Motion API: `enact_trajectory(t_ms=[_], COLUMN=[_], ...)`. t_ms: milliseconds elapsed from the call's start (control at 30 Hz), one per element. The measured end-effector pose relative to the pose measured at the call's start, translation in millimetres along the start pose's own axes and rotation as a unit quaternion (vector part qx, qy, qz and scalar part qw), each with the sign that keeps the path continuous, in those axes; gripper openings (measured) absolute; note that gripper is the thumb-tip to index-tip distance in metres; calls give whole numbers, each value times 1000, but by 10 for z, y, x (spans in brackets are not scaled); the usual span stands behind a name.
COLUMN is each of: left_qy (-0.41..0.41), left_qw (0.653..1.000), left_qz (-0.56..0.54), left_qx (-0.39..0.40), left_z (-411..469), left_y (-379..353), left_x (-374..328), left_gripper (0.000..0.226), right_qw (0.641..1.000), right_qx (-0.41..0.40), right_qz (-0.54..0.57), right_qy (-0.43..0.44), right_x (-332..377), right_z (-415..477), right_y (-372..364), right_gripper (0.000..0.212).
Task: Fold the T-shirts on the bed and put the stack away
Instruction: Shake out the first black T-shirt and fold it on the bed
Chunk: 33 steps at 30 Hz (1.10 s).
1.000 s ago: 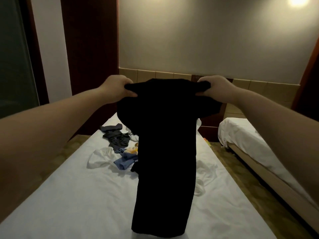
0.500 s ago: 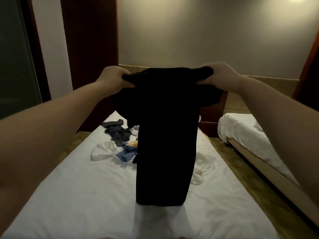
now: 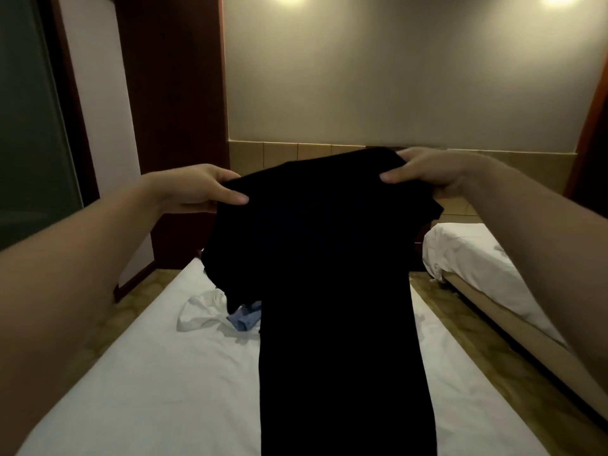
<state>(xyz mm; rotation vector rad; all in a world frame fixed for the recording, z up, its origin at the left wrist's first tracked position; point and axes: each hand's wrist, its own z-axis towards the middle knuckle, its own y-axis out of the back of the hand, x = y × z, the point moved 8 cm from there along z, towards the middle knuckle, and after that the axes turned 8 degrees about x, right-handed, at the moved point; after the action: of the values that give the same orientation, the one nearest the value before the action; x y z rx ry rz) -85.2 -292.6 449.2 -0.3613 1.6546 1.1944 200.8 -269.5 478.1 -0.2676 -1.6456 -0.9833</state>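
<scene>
Both hands, left (image 3: 197, 189) and right (image 3: 427, 171), are pinching the shirt's (image 3: 332, 291) top corners; its long axis is hanging straight down toward the bed (image 3: 148, 390).

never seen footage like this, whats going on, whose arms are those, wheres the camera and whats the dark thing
There is no machine here: a person is working bare-handed. One wide-angle camera worn on their head looks forward and down, so you see roughly what the wearer sees. The left hand and the right hand each pinch the top edge of a black T-shirt, holding it up so that it hangs over the bed. On the bed, behind the shirt, lie a crumpled white garment and a light blue garment; the shirt hides whatever else is there. A second bed stands to the right.
</scene>
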Motion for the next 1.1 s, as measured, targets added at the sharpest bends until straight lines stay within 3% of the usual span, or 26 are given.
enact_trajectory(t_ms=[100, 167, 233, 333, 433, 500, 600, 800, 967, 1100], left_qy=[-24, -30, 12, 56, 1, -48, -113, -117, -72, 42], left_qw=[997, 990, 985, 977, 960, 941, 922, 907, 945, 962], left_qz=[-77, -139, -164, -112, -21, 40, 76, 149, 92, 138], left_qx=[8, 9, -53, -174, -280, -332, -364, -375, -304, -230], left_z=[251, 478, 741, 1149, 1511, 1672, 1746, 1443, 1068, 755], left_y=[39, 54, 155, 441, 969, 1351, 1710, 1664, 1092, 464], left_x=[210, 422, 705, 951, 738, 388, -114, -373, -43, 475], left_gripper=[61, 41, 25, 15, 4, 14, 8, 6, 9, 6], right_qw=[997, 992, 990, 988, 965, 931, 900, 925, 963, 977], right_qx=[11, -10, -45, -137, -259, -341, -389, -324, -239, -157], right_qz=[77, 123, 132, 52, -43, -98, -127, -99, -104, -129], right_qy=[20, 19, -11, -52, 23, 83, 151, 171, 67, -64], right_x=[-316, -563, -818, -1009, -682, -304, 156, 308, -91, -648], right_z=[202, 415, 675, 1074, 1425, 1544, 1620, 1418, 956, 546], right_y=[148, 252, 349, 656, 1131, 1462, 1767, 1560, 1053, 582], right_gripper=[52, 47, 43, 43, 31, 20, 20, 20, 12, 17])
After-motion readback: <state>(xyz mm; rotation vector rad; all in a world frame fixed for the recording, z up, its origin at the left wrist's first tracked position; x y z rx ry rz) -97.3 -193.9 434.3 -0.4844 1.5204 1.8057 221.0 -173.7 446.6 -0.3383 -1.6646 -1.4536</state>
